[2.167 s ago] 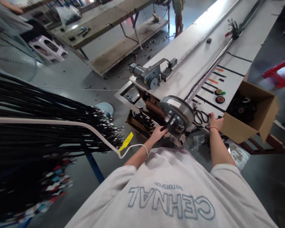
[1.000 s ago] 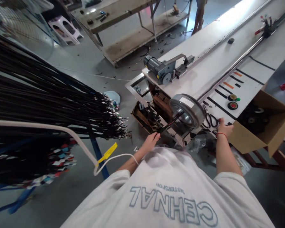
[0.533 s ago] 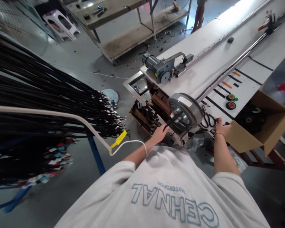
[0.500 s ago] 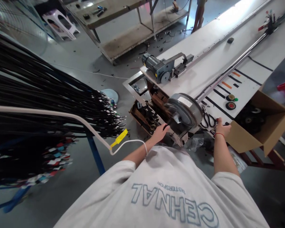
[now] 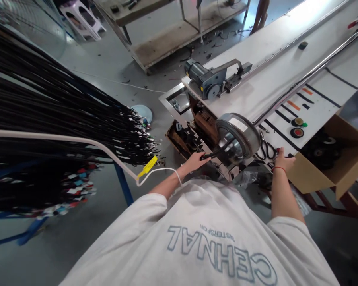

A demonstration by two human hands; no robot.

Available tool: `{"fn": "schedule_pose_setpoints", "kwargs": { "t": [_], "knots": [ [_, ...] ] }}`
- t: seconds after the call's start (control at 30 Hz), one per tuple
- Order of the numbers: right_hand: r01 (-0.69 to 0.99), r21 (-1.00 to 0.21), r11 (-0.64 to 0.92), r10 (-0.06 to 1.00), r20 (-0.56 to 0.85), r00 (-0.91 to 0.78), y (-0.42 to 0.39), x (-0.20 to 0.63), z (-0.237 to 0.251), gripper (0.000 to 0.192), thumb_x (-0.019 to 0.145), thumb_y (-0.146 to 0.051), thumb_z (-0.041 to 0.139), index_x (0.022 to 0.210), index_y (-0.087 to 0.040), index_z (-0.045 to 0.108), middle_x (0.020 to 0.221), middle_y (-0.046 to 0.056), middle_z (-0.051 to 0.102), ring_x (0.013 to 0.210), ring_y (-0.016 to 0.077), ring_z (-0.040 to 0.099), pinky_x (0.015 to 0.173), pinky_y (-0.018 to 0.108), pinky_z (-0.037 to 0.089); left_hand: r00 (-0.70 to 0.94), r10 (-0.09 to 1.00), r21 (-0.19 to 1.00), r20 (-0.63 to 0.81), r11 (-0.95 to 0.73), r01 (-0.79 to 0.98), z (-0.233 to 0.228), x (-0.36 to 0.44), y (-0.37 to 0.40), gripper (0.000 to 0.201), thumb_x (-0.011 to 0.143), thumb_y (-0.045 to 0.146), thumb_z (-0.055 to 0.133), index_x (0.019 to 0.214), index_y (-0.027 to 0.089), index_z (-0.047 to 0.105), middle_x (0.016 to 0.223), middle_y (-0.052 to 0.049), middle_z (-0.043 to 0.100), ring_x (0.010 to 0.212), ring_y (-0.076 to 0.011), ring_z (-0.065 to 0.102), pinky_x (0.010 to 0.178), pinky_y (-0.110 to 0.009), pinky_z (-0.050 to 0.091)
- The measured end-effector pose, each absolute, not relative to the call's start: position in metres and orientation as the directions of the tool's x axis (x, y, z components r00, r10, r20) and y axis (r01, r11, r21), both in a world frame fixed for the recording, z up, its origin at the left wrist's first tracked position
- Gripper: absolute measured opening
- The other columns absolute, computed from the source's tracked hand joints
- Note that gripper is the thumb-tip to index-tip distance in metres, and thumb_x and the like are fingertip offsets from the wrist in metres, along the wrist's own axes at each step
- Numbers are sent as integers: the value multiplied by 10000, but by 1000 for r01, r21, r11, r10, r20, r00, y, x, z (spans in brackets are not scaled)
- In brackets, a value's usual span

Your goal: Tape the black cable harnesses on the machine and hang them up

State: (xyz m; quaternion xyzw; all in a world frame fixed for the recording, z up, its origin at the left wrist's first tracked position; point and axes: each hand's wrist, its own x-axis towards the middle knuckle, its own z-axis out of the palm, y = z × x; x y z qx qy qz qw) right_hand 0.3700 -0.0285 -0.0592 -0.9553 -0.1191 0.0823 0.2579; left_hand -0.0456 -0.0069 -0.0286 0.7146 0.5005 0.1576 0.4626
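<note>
Feeding: my left hand (image 5: 193,161) pinched the black cable (image 5: 217,152) at the winding drum (image 5: 238,137).
Right hand (image 5: 283,161): pressed on the worktop (image 5: 256,85) edge; grip unclear.
Next: steady cable tension, I judged.

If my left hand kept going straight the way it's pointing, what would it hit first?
Probably the round metal drum: the left hand grips a black cable running up and right into the drum's open face. Depth is hard to judge.

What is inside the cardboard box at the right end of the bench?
The cardboard box stands open. Inside, dark round rolls, likely black tape, fill what shows, some with pale cores. The near wall hides the bottom, so how deep the pile goes is hidden.
</note>
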Motion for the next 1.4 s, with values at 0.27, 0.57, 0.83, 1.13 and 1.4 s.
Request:
{"fn": "schedule_pose_setpoints", "kwargs": {
  "t": [0.27,0.57,0.83,1.13,1.4],
  "knots": [
    [180,-511,-841,262,-94,960,-27,370,-60,648,809,-596,596,1187,-84,471,1214,274,573,1174,394,538,994,500,414,642,661,919,-387,330,214,-1,-69,-1,477,847,580,555,876,122,685,854,-113,718,770,-180,649,729,-276,492],
    [179,-502,-846,252,-80,964,-27,368,-59,624,817,-579,593,1185,-89,479,1191,260,587,1164,378,550,998,482,422,712,542,873,-446,438,214,-17,-31,-18,435,946,457,409,1014,134,692,724,-63,621,393,-47,307,442,-233,331],
    [170,-551,-817,235,-49,971,-27,371,-62,569,759,-575,664,1078,-135,499,1150,232,603,1137,373,567,982,485,441,659,700,751,-275,-271,602,4,-50,-16,338,977,341,389,885,185,675,796,-40,674,691,-153,595,708,-229,423],
    [145,-543,-827,225,-82,971,-28,368,-58,571,778,-619,621,1068,-144,496,1177,249,591,1151,383,561,978,516,443,611,754,734,-244,-268,624,9,-52,-18,331,943,435,467,1058,171,630,774,-31,685,663,-168,625,654,-231,433],
    [162,-527,-834,237,-78,968,-27,369,-58,603,765,-589,654,1110,-119,501,1209,271,573,1170,395,544,995,514,420,476,879,673,-29,-336,660,-5,-43,-31,348,962,407,448,1203,211,605,979,-55,707,845,-184,687,743,-251,508]
  ]
}}
